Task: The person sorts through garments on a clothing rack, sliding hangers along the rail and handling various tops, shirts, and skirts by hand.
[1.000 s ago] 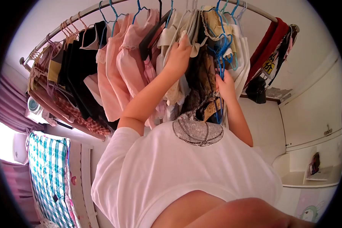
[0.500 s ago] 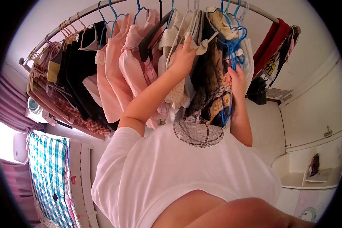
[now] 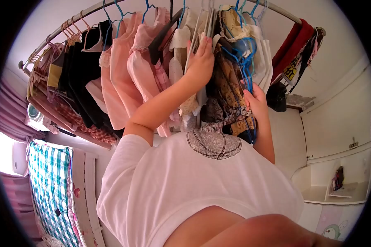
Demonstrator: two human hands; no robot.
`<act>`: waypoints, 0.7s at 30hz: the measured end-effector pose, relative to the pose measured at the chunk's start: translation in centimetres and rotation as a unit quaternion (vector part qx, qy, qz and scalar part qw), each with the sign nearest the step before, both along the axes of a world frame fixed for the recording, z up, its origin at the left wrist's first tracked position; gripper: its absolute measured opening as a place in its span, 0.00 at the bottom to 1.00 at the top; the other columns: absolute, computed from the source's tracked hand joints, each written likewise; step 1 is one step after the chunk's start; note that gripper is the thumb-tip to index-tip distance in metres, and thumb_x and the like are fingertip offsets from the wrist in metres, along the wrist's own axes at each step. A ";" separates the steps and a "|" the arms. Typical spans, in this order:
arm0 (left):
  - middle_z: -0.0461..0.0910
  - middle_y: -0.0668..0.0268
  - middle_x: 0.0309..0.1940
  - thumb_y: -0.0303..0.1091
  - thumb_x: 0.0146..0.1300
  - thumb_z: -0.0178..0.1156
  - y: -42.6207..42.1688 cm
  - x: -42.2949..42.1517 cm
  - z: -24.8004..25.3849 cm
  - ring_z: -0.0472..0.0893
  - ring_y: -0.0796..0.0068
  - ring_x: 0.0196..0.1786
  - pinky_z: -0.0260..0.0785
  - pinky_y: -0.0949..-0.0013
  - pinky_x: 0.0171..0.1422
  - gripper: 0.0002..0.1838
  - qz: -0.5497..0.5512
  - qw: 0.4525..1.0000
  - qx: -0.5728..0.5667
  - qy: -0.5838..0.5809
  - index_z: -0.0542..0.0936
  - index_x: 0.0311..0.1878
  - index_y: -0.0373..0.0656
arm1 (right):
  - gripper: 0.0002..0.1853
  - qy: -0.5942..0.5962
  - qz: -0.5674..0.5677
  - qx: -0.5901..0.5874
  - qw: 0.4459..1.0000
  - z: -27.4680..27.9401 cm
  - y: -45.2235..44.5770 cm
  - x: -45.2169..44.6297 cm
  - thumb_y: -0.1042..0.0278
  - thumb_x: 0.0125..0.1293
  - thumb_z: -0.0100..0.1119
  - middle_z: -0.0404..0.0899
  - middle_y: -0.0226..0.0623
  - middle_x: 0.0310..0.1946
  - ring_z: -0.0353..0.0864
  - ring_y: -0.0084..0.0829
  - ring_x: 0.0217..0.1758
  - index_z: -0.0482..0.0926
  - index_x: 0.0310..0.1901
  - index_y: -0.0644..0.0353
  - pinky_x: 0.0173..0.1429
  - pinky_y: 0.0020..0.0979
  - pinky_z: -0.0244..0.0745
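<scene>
My left hand (image 3: 200,61) is raised to the crowded rail, its fingers pressed together around several white hangers (image 3: 210,24). Light-coloured clothes hang beside and below that hand. Lower and to the right, my right hand (image 3: 255,99) grips a bunch of blue hangers (image 3: 246,68). Their hooks point up and their lower ends hang below the hand. Close beside them is a dark and tan patterned garment (image 3: 231,92). A cream top (image 3: 231,24) hangs just above the blue bunch.
A curved metal rail (image 3: 284,14) carries pink dresses (image 3: 125,70), black clothes (image 3: 84,74) and a dark red cloth (image 3: 292,53). White cabinets (image 3: 338,127) stand on the right. A checked quilt (image 3: 49,177) and a purple curtain (image 3: 18,119) are on the left.
My right hand and the blue hangers have moved down a little. A pale strap or collar that stuck out beside my left hand has swung down. The left hand stays at the white hangers.
</scene>
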State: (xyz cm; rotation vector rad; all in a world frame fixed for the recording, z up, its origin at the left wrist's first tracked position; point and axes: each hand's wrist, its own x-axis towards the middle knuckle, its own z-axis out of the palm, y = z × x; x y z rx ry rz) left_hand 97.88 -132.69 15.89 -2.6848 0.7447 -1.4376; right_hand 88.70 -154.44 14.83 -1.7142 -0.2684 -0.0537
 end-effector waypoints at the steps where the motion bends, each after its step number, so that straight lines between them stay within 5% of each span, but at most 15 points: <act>1: 0.62 0.53 0.63 0.30 0.49 0.55 -0.5 -0.3 0.0 0.53 0.55 0.71 0.53 0.44 0.64 0.12 -0.002 1.000 0.014 0.019 0.78 0.38 0.38 | 0.18 0.003 -0.002 0.004 1.000 0.1 0.1 -0.2 0.72 0.68 0.45 0.62 0.23 0.14 0.59 0.14 0.13 0.68 0.59 0.60 0.18 0.19 0.59; 5: 0.68 0.52 0.58 0.34 0.50 0.55 -0.9 0.1 0.3 0.62 0.56 0.66 0.52 0.49 0.66 0.13 -0.038 0.997 0.070 -0.017 0.79 0.38 0.38 | 0.18 0.003 0.009 0.023 1.000 0.1 -0.3 -0.8 0.72 0.68 0.45 0.62 0.23 0.14 0.58 0.14 0.13 0.68 0.59 0.60 0.18 0.18 0.59; 8: 0.73 0.54 0.54 0.34 0.51 0.55 -1.0 0.6 -0.1 0.70 0.59 0.58 0.57 0.56 0.60 0.13 -0.030 0.971 0.236 0.006 0.80 0.39 0.40 | 0.18 0.010 0.013 0.019 1.000 1.2 -0.7 -1.8 0.72 0.68 0.45 0.62 0.23 0.14 0.58 0.13 0.13 0.68 0.59 0.61 0.17 0.18 0.58; 11: 0.75 0.55 0.51 0.34 0.52 0.55 -2.0 -0.1 1.3 0.74 0.62 0.50 0.58 0.63 0.52 0.13 0.081 0.907 0.388 0.145 0.81 0.41 0.45 | 0.18 0.015 0.030 0.032 0.999 1.4 -1.5 -2.5 0.72 0.67 0.46 0.62 0.23 0.14 0.58 0.13 0.12 0.68 0.59 0.62 0.17 0.17 0.58; 15: 0.75 0.57 0.50 0.36 0.56 0.55 -2.2 1.9 0.8 0.68 0.67 0.53 0.56 0.63 0.50 0.15 0.186 0.881 0.402 0.168 0.82 0.46 0.48 | 0.18 0.010 0.046 0.042 0.998 1.4 -2.2 -2.0 0.71 0.67 0.46 0.62 0.23 0.13 0.58 0.13 0.12 0.69 0.58 0.62 0.16 0.17 0.58; 16: 0.76 0.62 0.48 0.36 0.58 0.56 -2.3 3.5 0.2 0.66 0.67 0.56 0.56 0.61 0.52 0.15 0.206 0.896 0.326 0.219 0.82 0.47 0.48 | 0.18 0.011 0.046 0.041 0.998 1.2 -2.4 -1.8 0.71 0.67 0.46 0.62 0.23 0.13 0.58 0.13 0.11 0.69 0.58 0.62 0.16 0.17 0.58; 19: 0.76 0.66 0.44 0.36 0.59 0.56 -0.8 4.2 0.2 0.66 0.65 0.55 0.55 0.59 0.54 0.14 0.169 0.868 0.385 0.263 0.81 0.48 0.48 | 0.18 0.005 0.049 0.042 0.998 0.8 -3.0 -1.3 0.71 0.67 0.46 0.62 0.23 0.13 0.58 0.14 0.11 0.69 0.58 0.62 0.16 0.17 0.58; 21: 0.76 0.69 0.40 0.33 0.56 0.57 -0.3 4.5 -0.7 0.70 0.67 0.51 0.60 0.62 0.54 0.12 0.150 0.907 0.332 0.212 0.82 0.44 0.47 | 0.18 -0.002 0.051 0.042 0.998 0.6 -3.0 -1.0 0.71 0.67 0.45 0.62 0.23 0.13 0.58 0.14 0.11 0.69 0.57 0.63 0.17 0.17 0.58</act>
